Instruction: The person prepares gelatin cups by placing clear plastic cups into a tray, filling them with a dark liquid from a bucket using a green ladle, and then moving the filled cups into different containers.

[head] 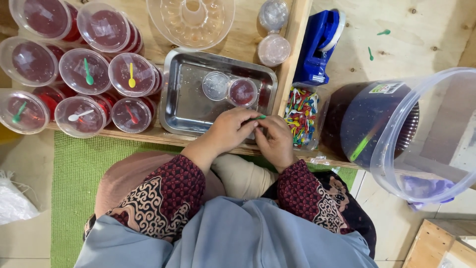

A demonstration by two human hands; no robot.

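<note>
Both hands meet at the near edge of the metal tray (184,106); left hand (229,130) and right hand (275,141) pinch a small green spoon (261,117) between fingertips, fingers curled in, not spread.

Progress, as a judgement: a stack of sealed red jelly cups (79,69) sits left on the worktop (421,44), several with a spoon on the lid; looks like most of the batch is done. In the tray: one filled cup (243,92) and one clear lid or empty cup (216,85) beside it, touching; these look pending. Box of coloured spoons (301,116) just right of the hands, well stocked; big bucket (396,134) of dark liquid far right, partly full.

Room: hands are boxed in between tray rim and spoon box; wooden divider rail (292,44) runs just behind; tape dispenser (319,47) beyond it; tray floor mostly bare; left stack sits near the worktop edge.
</note>
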